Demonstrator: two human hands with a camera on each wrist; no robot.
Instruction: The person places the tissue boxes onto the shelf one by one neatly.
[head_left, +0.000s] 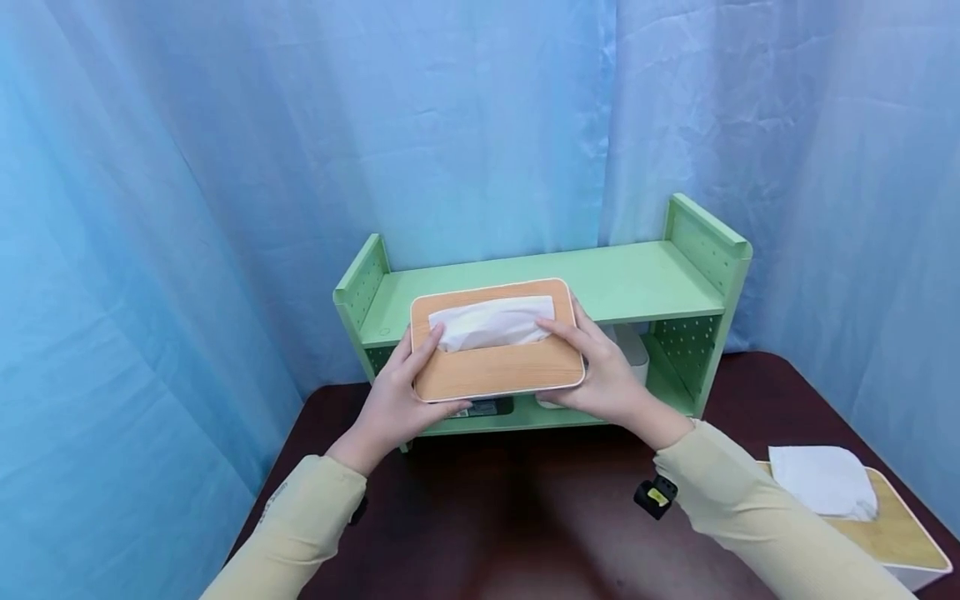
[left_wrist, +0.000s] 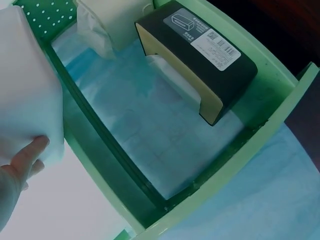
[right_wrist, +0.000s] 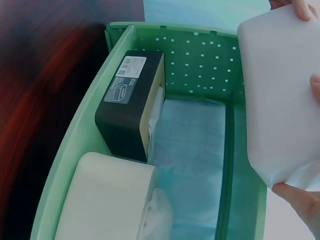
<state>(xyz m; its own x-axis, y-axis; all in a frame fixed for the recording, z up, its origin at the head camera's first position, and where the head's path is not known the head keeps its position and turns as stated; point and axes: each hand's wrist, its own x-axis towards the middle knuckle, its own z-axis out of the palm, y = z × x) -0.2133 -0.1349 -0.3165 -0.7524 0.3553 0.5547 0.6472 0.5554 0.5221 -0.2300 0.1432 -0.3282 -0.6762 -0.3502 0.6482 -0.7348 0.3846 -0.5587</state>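
Observation:
Both hands hold up a tissue box (head_left: 495, 375) with a light wood top, white sides and a white tissue lying in its slot. My left hand (head_left: 393, 404) grips the left end, thumb on top and fingers beneath. At the right end my right hand (head_left: 607, 375) grips likewise, its thumb by the tissue. Behind the box stands a green two-tier shelf (head_left: 615, 275), whose upper board it overlaps in the head view. In both wrist views the white side of the tissue box (right_wrist: 280, 90) shows beside the shelf's edge.
On the lower tier, a black tissue box (left_wrist: 200, 50) with a label stands beside a white tissue box (right_wrist: 110, 200). Another wood-topped tissue box (head_left: 885, 525) sits at the right of the dark table (head_left: 450, 500). Blue curtains (head_left: 480, 125) hang behind.

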